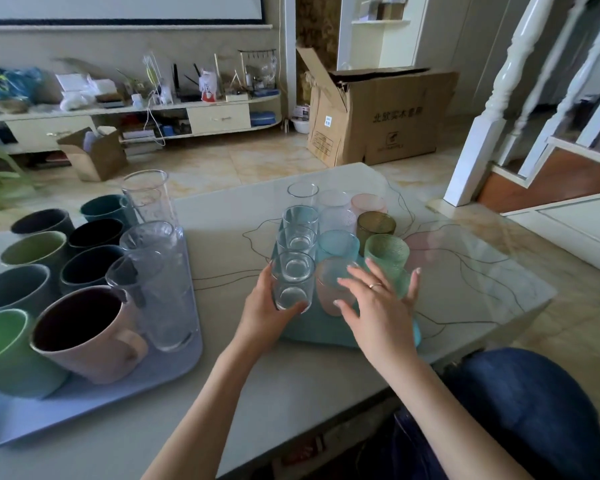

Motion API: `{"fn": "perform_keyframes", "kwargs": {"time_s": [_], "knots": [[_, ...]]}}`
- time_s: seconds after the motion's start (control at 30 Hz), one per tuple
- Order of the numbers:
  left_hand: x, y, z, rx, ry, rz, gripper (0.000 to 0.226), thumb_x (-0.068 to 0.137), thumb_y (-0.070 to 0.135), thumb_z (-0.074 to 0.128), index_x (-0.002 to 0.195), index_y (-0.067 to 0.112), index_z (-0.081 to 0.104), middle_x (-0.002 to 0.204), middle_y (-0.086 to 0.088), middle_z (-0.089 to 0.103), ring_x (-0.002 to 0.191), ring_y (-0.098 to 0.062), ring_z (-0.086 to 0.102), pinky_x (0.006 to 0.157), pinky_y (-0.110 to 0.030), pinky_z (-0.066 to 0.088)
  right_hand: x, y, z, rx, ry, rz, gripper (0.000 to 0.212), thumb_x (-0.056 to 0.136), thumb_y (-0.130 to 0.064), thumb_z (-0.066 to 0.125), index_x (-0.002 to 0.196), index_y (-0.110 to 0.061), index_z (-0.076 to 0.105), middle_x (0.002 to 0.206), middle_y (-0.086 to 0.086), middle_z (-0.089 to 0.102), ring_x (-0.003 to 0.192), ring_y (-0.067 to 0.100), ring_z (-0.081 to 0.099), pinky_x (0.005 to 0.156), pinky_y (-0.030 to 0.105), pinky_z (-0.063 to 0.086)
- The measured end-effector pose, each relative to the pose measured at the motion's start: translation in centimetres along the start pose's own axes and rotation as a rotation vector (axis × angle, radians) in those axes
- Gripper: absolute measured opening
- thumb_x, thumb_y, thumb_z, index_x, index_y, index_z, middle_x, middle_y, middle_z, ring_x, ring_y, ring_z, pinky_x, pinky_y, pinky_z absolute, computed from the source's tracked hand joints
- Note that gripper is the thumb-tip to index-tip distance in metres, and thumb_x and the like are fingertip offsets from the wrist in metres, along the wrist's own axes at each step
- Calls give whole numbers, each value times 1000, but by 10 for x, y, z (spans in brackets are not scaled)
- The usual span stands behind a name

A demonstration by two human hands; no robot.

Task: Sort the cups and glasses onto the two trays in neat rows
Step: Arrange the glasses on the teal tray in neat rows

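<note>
On the lavender tray at nine o'clock stand the mugs, a pink mug nearest, with tall clear glasses lined along the tray's right edge. These tall ones look top-heavy and crowded, so a nudge to the tray could tip one into the mugs. The tray's near-left corner and a green mug are cut off by the frame.

At centre, the left hand wraps its fingers round the nearest clear tumbler, the front one in a column on the teal tray. Its neighbours stand just beside it, and sliding it could knock glass against glass.

Toward two o'clock, the right hand is spread with straight fingers, resting against a pink frosted glass and a green frosted glass, gripping neither. A push here could shove the row toward the tray edge.

Most of the teal tray is hidden under glasses and hands. The far clear glass is hard to separate from the glossy table, and the pink shape at three o'clock may be only a reflection.
</note>
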State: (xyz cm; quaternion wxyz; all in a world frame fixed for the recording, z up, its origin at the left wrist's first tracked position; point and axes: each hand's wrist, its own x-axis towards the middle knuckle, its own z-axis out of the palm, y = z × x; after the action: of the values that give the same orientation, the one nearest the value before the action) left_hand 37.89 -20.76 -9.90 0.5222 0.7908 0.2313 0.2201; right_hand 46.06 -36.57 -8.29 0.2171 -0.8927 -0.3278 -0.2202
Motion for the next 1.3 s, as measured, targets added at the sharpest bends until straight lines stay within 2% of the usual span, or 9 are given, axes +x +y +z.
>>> {"fn": "perform_keyframes", "kwargs": {"time_s": [0.13,0.3,0.4,0.5,0.6,0.7,0.93,1.1,1.3], "knots": [[2,-7,3,93,31,-10,60,75,20,76,126,26,44,108,11,61,105,-15,60,84,-24,44,2,7,1,-1,-53,-40,18,71,-26,80,86,-30,71,106,-12,72,120,14,58,108,56,-3],[0,-12,4,106,38,11,59,77,21,74,127,29,43,120,5,60,109,-14,58,90,-28,45,0,3,5,25,-51,-41,14,74,-27,78,83,-30,68,108,-12,71,124,14,55,110,53,-3],[0,-13,3,103,44,3,60,75,21,76,125,31,44,120,6,60,109,-14,58,91,-29,46,0,5,2,94,-27,-44,25,75,-28,77,98,-29,69,118,-9,68,125,13,54,110,62,1],[0,-11,3,120,54,4,61,75,22,76,128,28,45,120,6,60,108,-13,57,86,-26,43,-5,12,-5,237,77,116,40,80,-36,70,118,-27,61,132,-8,58,127,11,50,110,60,11],[-2,-9,3,196,70,7,70,74,24,77,135,21,41,126,0,55,115,-17,51,88,-22,37,-10,26,-15,476,220,361,44,88,-35,57,127,-15,53,136,6,54,129,24,47,109,52,31],[-3,-8,3,221,70,-3,71,73,25,78,134,19,42,128,-1,53,120,-19,49,90,-21,36,-8,34,-20,698,93,559,48,90,-14,58,136,-16,43,142,1,46,131,21,42,102,26,31],[-6,-7,4,235,82,-25,57,78,28,73,127,19,46,126,1,55,113,-18,52,83,-22,35,-5,31,-22,968,-25,674,51,92,-17,57,139,-20,39,135,-3,48,114,4,44,92,18,32],[-7,-6,5,256,89,-17,57,80,29,71,129,20,45,129,2,54,116,-17,50,83,-22,34,-9,33,-17,888,-47,673,65,84,-25,70,139,-25,37,136,-3,51,122,16,52,101,31,42],[-8,-5,6,277,97,-11,56,81,30,70,129,18,44,134,1,51,119,-18,48,85,-22,34,-9,34,-20,875,-43,669,63,82,-26,71,137,-24,40,132,-2,53,119,17,53,101,33,43]]}}
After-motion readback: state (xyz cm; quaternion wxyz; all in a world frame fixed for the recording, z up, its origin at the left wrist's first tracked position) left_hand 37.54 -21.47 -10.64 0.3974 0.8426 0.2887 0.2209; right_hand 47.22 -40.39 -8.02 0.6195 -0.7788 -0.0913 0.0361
